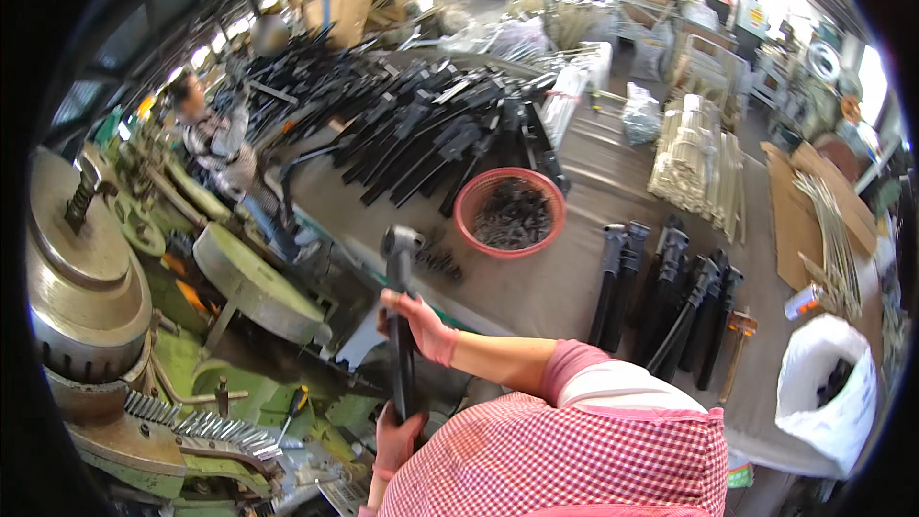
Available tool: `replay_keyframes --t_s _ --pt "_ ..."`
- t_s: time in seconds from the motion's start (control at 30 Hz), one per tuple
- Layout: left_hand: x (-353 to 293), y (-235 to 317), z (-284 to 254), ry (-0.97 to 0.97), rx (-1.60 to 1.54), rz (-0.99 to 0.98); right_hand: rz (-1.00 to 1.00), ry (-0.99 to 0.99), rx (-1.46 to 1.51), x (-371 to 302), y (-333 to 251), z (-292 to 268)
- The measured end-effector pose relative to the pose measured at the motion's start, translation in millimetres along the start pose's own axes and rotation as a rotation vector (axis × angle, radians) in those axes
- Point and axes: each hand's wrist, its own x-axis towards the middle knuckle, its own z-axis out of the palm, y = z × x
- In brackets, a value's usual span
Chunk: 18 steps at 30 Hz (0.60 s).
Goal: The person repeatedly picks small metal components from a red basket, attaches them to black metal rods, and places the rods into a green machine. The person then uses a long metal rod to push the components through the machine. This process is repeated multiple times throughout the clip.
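A long black bar-shaped part (401,364) with a grey metal fitting at its top end stands nearly upright in front of me. My right hand (422,326) wraps around its middle, below the fitting. Lower down, my left hand (395,442) grips the bar near its bottom end; some of its fingers are hidden. Just beyond the bar, a red plastic basket (465,225) full of small dark parts sits on the table (565,273). A small pile of loose dark parts (438,260) lies between the basket and the bar.
Left of me stands a green machine (258,292) with a slotted metal drum (86,278) and a chute of shiny pins. Black bars (412,134) heap the far table; more (670,297) lie right, beside a hammer (735,354) and white sack (814,412). Another person (225,148) stands far left.
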Motion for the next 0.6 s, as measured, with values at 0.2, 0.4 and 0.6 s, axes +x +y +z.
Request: replay_keyframes --t_s 0.2,0.4,0.6 --pt "20.7 -32.5 -12.7 -0.010 0.310 0.079 0.238 0.222 -0.418 12.7 9.5 -49.6" --pt "-14.1 -85.8 -43.2 0.219 0.356 -0.228 -0.574 0.441 -1.037 207.0 -135.1 -21.0" --pt "-20.0 -79.6 -35.3 0.201 0.517 -0.170 -1.147 0.277 -1.370 204.1 -129.3 -31.4"
